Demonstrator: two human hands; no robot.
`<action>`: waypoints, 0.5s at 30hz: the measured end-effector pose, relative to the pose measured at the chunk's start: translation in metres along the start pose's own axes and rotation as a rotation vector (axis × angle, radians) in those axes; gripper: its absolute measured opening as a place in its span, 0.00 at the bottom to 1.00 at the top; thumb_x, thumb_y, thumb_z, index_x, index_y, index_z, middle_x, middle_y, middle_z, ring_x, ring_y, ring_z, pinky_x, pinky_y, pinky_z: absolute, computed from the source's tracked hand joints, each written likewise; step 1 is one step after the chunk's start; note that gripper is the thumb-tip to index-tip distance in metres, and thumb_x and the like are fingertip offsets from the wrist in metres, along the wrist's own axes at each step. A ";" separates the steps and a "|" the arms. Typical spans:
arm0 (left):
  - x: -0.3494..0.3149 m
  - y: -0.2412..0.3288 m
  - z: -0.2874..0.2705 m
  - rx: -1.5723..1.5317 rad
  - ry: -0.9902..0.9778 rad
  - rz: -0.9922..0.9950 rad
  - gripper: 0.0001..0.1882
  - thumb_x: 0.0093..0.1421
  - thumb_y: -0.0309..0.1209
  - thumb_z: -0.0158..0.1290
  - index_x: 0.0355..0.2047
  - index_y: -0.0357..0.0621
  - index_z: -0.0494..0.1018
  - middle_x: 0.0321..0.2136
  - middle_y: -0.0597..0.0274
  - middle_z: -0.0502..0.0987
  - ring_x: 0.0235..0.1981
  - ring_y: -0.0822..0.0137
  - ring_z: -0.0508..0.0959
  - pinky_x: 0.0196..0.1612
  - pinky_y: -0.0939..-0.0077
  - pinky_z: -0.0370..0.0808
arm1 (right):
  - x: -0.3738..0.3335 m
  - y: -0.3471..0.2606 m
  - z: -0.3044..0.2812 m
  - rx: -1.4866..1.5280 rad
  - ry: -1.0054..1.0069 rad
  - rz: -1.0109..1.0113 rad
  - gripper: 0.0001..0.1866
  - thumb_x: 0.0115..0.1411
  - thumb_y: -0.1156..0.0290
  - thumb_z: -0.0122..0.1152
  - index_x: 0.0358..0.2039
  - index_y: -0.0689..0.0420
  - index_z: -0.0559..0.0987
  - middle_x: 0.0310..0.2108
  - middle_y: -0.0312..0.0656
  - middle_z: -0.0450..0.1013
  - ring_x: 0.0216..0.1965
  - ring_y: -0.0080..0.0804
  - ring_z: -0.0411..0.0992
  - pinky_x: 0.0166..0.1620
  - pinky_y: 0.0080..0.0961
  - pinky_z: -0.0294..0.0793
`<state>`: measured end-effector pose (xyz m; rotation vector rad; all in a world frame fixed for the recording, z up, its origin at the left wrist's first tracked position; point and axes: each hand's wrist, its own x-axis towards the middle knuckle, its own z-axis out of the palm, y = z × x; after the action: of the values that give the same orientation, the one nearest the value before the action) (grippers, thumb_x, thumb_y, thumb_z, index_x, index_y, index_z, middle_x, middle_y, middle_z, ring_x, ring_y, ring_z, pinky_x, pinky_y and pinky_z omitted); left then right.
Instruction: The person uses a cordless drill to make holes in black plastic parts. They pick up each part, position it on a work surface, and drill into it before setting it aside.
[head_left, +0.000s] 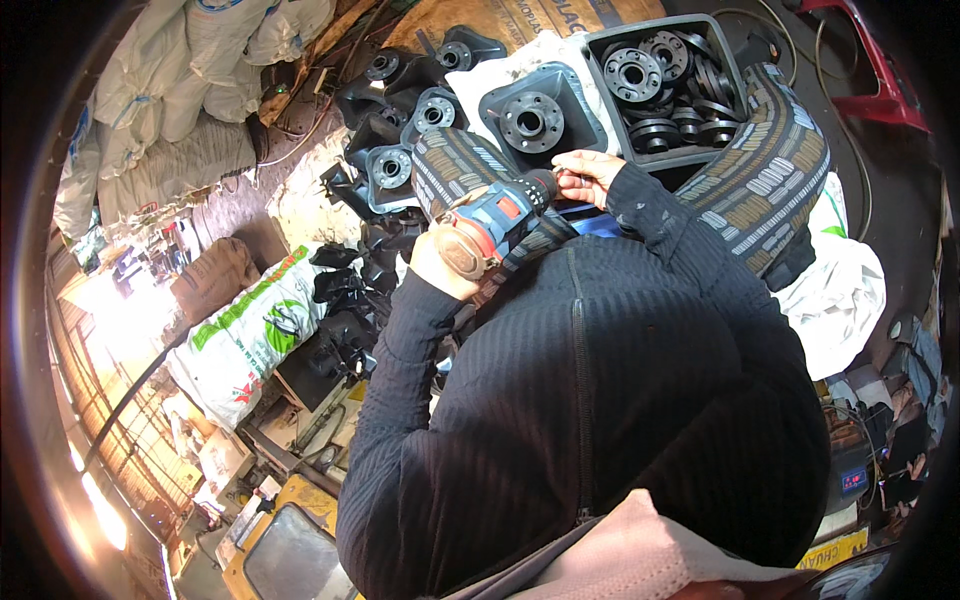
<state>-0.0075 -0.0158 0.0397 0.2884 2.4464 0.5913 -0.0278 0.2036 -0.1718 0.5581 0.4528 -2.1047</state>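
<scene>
A blue and black cordless power drill [497, 213] lies across the person's lap, just under the patterned trouser knees [452, 165], nose pointing right. The left hand [447, 258] is wrapped around its rear grip, and the right hand [588, 172] pinches the chuck end, so both are clamped on the tool at opposite ends. It looks rigid and fairly heavy at the back, with a hard casing; the handle and the chuck collar seem the sure places to hold. Right in front sits a black moulded bracket with a round metal flange [533, 120], more such brackets [392, 165] are piled to the left, and a grey bin of dark flanged discs [668, 80] stands to the right. White sacks [250, 335] crowd the left side.
</scene>
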 end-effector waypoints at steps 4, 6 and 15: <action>0.005 -0.004 0.005 -0.268 0.003 -0.020 0.30 0.42 0.31 0.61 0.46 0.37 0.66 0.41 0.52 0.73 0.42 0.60 0.75 0.46 0.70 0.71 | 0.008 -0.004 -0.001 -0.075 -0.005 -0.024 0.11 0.58 0.66 0.55 0.38 0.58 0.74 0.32 0.37 0.74 0.30 0.19 0.73 0.33 0.18 0.77; 0.006 -0.001 0.005 -0.188 0.015 -0.066 0.31 0.42 0.32 0.62 0.47 0.37 0.65 0.41 0.51 0.73 0.42 0.60 0.75 0.46 0.70 0.72 | 0.008 -0.004 0.003 -0.041 0.026 -0.050 0.12 0.59 0.65 0.54 0.40 0.58 0.74 0.32 0.36 0.74 0.30 0.20 0.73 0.33 0.19 0.77; 0.044 -0.011 0.005 0.202 0.018 -0.180 0.23 0.45 0.42 0.58 0.40 0.45 0.71 0.34 0.57 0.76 0.37 0.58 0.76 0.42 0.70 0.73 | 0.027 -0.009 -0.033 -0.259 0.485 -0.262 0.14 0.56 0.60 0.59 0.38 0.54 0.78 0.26 0.29 0.71 0.23 0.15 0.68 0.25 0.14 0.71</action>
<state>-0.0405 -0.0093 0.0086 0.1405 2.5187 0.2715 -0.0414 0.2075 -0.2129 0.8966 1.1084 -2.0978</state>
